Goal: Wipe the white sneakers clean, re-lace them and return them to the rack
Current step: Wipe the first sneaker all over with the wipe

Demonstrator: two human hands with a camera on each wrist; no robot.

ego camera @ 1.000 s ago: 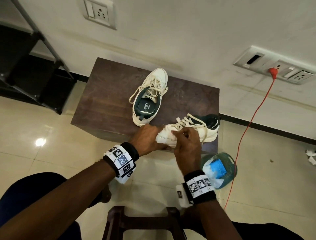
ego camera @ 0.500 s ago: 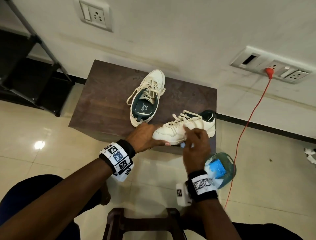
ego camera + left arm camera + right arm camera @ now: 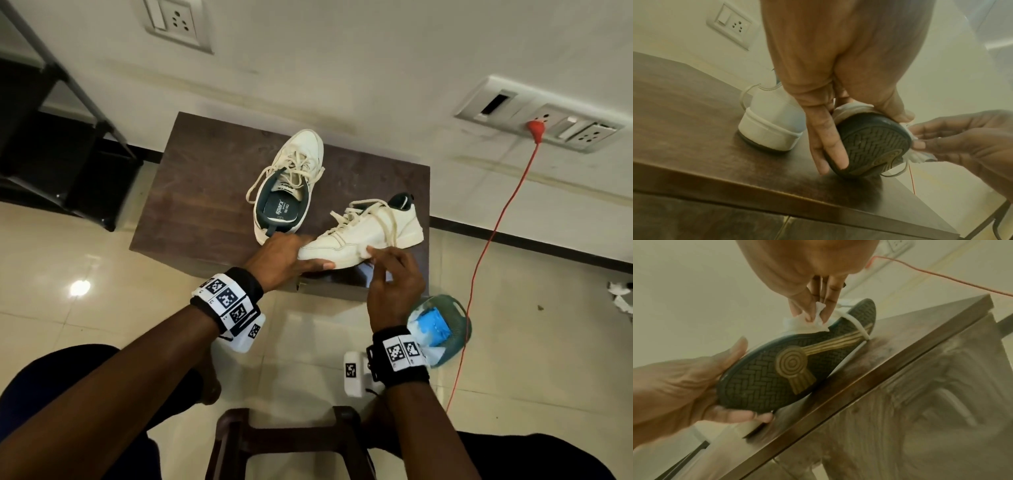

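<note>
Both forearms reach forward from the near edge of the scene, each wrist wrapped in a black band carrying black-and-white square markers. The left hand (image 3: 286,258) lies low and turned inward, thumb stretched toward the right along the near side of the tilted sneaker (image 3: 363,233), fingers extended round its toe and sole. The right hand (image 3: 394,281) is raised just right of it, back facing the camera, fingers bunched and pointing away, pinching a crumpled white wipe (image 3: 809,319) between thumb and fingertips against the shoe's side.
</note>
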